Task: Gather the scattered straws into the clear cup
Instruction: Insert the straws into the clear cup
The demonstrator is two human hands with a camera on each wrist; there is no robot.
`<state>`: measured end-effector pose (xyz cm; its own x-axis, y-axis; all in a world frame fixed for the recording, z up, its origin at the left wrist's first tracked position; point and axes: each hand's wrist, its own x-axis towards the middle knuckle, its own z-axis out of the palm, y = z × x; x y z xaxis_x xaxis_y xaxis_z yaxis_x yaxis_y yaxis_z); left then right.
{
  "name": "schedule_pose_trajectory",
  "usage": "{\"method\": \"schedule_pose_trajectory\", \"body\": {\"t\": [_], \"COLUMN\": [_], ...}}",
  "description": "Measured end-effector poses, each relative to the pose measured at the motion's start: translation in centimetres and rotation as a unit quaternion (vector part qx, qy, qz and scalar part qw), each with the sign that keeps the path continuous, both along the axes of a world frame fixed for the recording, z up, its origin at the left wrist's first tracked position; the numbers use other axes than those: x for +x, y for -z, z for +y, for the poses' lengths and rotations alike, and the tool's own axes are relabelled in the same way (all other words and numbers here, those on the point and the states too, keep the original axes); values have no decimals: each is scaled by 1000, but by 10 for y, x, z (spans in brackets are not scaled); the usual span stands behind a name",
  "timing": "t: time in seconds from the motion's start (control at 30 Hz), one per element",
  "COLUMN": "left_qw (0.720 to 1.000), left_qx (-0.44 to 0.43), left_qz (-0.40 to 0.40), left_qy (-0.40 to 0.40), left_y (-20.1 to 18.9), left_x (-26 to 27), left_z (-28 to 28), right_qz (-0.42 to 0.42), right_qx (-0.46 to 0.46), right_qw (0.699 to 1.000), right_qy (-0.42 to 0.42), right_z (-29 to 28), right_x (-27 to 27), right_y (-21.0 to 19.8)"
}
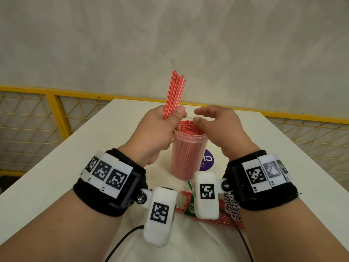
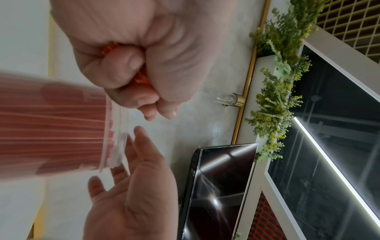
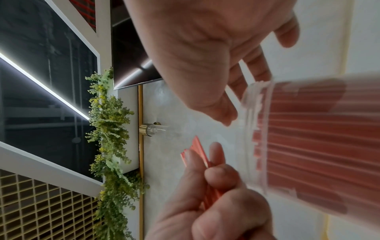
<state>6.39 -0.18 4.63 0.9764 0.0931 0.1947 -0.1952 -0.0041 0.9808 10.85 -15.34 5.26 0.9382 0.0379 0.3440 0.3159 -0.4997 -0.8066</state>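
Observation:
A clear cup [image 1: 187, 157] packed with red straws stands upright in the middle of the white table [image 1: 75, 148]. My left hand [image 1: 160, 129] grips a bundle of red straws [image 1: 173, 91], held upright just left of the cup's rim. The bundle's lower ends [image 2: 141, 79] show inside my left fist [image 2: 131, 65]. My right hand [image 1: 213, 121] hovers with spread, relaxed fingers over the cup's right rim and holds nothing. The cup [image 2: 61, 134] appears blurred in the left wrist view. In the right wrist view, my right hand [image 3: 222, 81] sits above the cup [image 3: 308, 146].
A straw packet [image 1: 229, 205] with more red straws [image 1: 217, 218] lies on the table near me, under my wrists. A purple round label [image 1: 207, 160] lies right of the cup. A yellow mesh railing [image 1: 56, 110] runs behind the table.

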Motion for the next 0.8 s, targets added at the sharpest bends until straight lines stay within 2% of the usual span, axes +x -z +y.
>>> {"method": "schedule_pose_trajectory", "body": {"t": [0.2,0.4,0.53,0.8], "left_qw": [992,989,987,987], "left_qx": [-79,-62,-57,-60], "left_qz": [56,51,49,49], "left_qy": [84,125,145,138], "left_y": [-6,-7,-6,-5], "left_x": [-4,-7,-7,-6], "left_z": [2,2,0,0], "right_qz": [-79,-76,-71,-57], "right_qx": [145,162,214,266], "right_qw": [986,983,972,959], "right_qy": [-10,-50,-68,-74], "right_z": [4,7,5,3], "right_x": [-12,-23,-26,-25], "right_y": [-18,-28,-30,-30]}}
